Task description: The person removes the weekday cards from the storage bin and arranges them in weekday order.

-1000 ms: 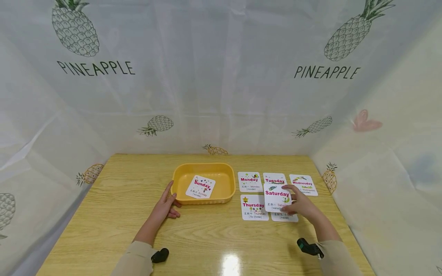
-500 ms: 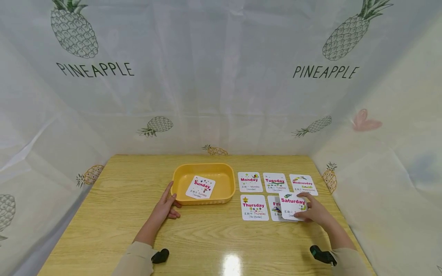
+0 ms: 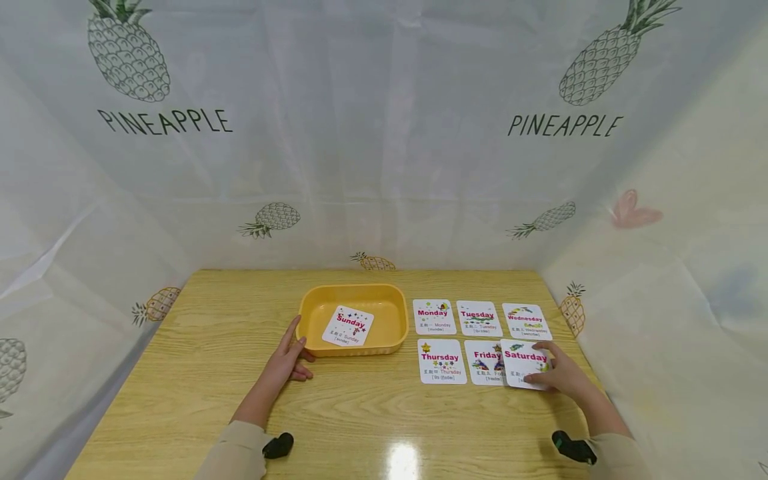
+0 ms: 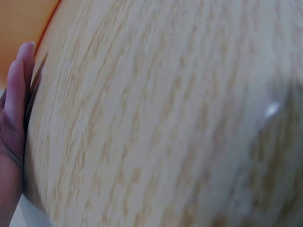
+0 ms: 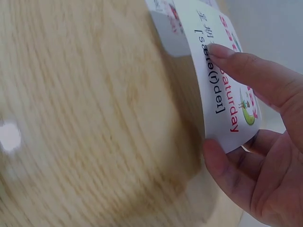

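My right hand (image 3: 563,372) pinches a white square Saturday card (image 3: 519,365) by its right side. In the right wrist view the thumb lies across the card's printed face while fingertips support its edge, and the card is tilted above the wood with a shadow below. Its left edge overlaps the Friday card (image 3: 483,373). My left hand (image 3: 287,360) rests at the left end of a yellow plastic tray (image 3: 360,351), fingers extended along its side. A tilted Sunday card (image 3: 348,325) lies inside the tray.
Monday (image 3: 435,317), Tuesday (image 3: 479,319) and Wednesday (image 3: 527,321) cards form the back row. The Thursday card (image 3: 441,362) lies left of Friday in the front row. A pineapple-print curtain (image 3: 384,167) encloses the wooden table (image 3: 360,413) at back and sides.
My right hand has carried the Saturday card rightward and slightly toward me, from over Tuesday and Friday to Friday's right side. The left hand and tray have stayed put.
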The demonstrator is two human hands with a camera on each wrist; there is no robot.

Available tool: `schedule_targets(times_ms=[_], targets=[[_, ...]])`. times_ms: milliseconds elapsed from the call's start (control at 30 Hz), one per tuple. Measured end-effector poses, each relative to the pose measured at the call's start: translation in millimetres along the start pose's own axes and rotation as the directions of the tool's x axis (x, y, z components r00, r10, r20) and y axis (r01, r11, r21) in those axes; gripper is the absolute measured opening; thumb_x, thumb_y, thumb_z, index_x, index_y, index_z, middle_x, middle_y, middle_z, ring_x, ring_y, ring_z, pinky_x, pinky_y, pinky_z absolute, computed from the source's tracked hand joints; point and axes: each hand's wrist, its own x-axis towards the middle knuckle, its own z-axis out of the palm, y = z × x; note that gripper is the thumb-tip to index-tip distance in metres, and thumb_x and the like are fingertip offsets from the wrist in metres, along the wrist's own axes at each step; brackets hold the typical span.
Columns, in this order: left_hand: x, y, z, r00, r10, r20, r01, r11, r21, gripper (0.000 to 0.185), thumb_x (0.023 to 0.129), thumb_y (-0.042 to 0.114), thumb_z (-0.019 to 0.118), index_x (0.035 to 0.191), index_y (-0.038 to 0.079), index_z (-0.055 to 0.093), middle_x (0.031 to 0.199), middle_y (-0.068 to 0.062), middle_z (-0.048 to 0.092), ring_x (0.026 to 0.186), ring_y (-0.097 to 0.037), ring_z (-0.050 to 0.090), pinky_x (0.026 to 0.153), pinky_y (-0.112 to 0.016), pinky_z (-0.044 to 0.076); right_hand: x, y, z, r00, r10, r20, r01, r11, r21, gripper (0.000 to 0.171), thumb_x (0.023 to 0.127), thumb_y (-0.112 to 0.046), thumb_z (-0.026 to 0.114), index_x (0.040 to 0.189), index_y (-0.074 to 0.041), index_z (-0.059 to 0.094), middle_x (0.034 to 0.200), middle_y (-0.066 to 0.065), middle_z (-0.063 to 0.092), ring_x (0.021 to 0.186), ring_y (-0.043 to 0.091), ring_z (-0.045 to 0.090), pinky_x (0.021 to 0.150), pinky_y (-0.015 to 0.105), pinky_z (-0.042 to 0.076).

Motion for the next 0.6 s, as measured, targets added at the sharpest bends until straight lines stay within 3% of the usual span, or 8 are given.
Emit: schedule_targets(times_ms=[267, 400, 600], targets=[[0.5, -0.1, -0.7, 1.000, -0.002, -0.004, 0.002, 1.000, 0.000, 0.058, 0.105, 0.035, 0.045, 0.154, 0.047, 0.015, 0.090, -0.018, 0.064, 0.058, -0.029, 0.067, 0.051, -0.033, 0.056, 4.7, 12.0, -4.4, 1.000, 0.025, -0.017, -0.026, 0.999, -0.029, 0.085, 0.075, -0.022, 0.087, 0.138, -0.001, 0.033, 0.088, 0.016, 0.049, 0.062, 0.020, 0.048, 0.055, 0.034, 0.049], [0.0, 1.6, 0.0, 1.000, -0.011, 0.000, 0.011, 1.000, 0.002, 0.059, 0.105, 0.036, 0.045, 0.154, 0.048, 0.013, 0.090, -0.018, 0.064, 0.057, -0.029, 0.067, 0.051, -0.034, 0.057, 8.2, 20.0, -7.9, 0.999, 0.035, -0.026, -0.036, 0.998, -0.053, 0.088, 0.073, -0.025, 0.088, 0.138, -0.002, 0.033, 0.097, 0.024, 0.048, 0.063, 0.021, 0.048, 0.054, 0.033, 0.048], [0.7, 0.8, -0.7, 1.000, 0.008, 0.005, -0.008, 1.000, 0.003, 0.060, 0.105, 0.036, 0.043, 0.156, 0.042, 0.011, 0.091, -0.019, 0.064, 0.058, -0.032, 0.067, 0.051, -0.035, 0.056, 8.8, 23.3, -16.2, 0.999, 0.016, -0.038, -0.021, 0.992, -0.123, 0.089, 0.072, -0.028, 0.088, 0.137, 0.001, 0.035, 0.108, 0.035, 0.047, 0.077, 0.028, 0.051, 0.057, 0.034, 0.047]])
